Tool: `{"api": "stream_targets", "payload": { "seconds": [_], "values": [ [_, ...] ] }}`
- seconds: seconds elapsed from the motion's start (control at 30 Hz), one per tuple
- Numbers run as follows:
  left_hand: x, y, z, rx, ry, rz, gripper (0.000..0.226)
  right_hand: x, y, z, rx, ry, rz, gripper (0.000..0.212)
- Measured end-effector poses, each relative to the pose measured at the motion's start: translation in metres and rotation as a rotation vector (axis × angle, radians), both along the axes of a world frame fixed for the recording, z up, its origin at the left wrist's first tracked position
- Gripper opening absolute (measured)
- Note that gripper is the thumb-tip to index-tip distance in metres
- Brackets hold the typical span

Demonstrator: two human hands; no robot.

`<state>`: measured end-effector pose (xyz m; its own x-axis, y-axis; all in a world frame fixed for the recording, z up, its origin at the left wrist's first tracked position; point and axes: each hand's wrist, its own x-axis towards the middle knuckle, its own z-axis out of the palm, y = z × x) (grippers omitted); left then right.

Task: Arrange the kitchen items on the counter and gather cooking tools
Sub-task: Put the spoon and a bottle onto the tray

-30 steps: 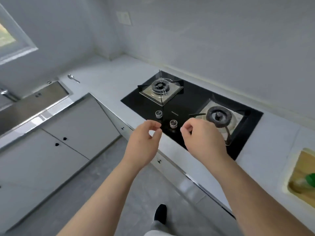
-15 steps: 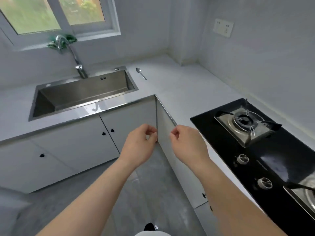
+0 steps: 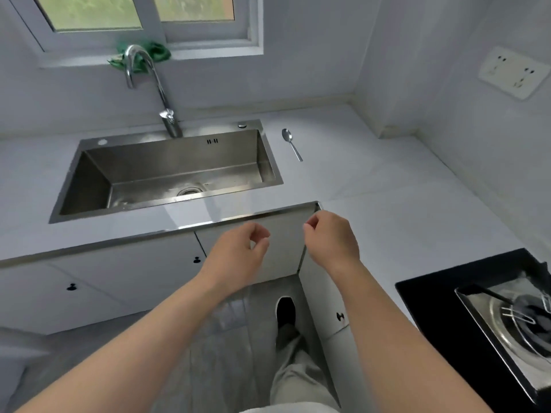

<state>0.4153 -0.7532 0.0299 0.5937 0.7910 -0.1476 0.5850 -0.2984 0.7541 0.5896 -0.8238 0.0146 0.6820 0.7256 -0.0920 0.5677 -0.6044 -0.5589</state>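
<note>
steel sink (image 3: pixel 179 156) set in the white counter (image 3: pixel 387 204) at left, curved faucet (image 3: pixel 149 81) behind it, green cloth (image 3: pixel 156 53) bunched on the window sill past the faucet. white cabinet doors (image 3: pixel 119 278) under the counter, closed. just right of the sink rim a metal spoon (image 3: pixel 291 143) lies flat on the counter, bowl toward the wall, handle toward the person, not touching the sink.

centre: left hand (image 3: pixel 238 251) up in the air in front of the cabinet edge, fingers loosely curled, thumb near index tip, nothing in it. right hand (image 3: pixel 331 239) just beside it, near the counter's inner corner, same loose curl, nothing held, not touching the counter.

wall socket (image 3: pixel 512 73) upper right. black hob (image 3: pixel 447 317) far right, one burner (image 3: pixel 521 320) showing.

progress, my call: barely begun. the spoon is the only cooking tool in view and neither hand has it; nothing looks gathered or grouped. left to do: reach over the corner for the spoon, likely with the right hand since it's nearer, then find other items, none visible here. the spoon is thin and flat on a smooth top, so it probably wants a fingertip pinch at the handle.
</note>
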Motion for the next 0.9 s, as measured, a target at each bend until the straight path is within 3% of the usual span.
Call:
{"api": "stream_targets", "payload": {
  "seconds": [0.23,0.53,0.77,0.9],
  "values": [
    [0.09,0.138,-0.026,-0.011,0.069,0.084,0.012,0.118,0.169,-0.048,0.01,0.106,-0.036,0.018],
    [0.186,0.277,-0.05,-0.128,0.22,0.134,0.013,0.256,0.354,-0.085,-0.166,0.197,-0.099,0.019],
    [0.212,0.327,-0.071,-0.196,0.264,0.161,0.016,0.286,0.421,-0.127,-0.252,0.199,-0.12,0.007],
    [0.218,0.346,-0.076,-0.206,0.279,0.144,0.017,0.287,0.436,-0.139,-0.303,0.167,-0.138,0.028]
  ]
}}
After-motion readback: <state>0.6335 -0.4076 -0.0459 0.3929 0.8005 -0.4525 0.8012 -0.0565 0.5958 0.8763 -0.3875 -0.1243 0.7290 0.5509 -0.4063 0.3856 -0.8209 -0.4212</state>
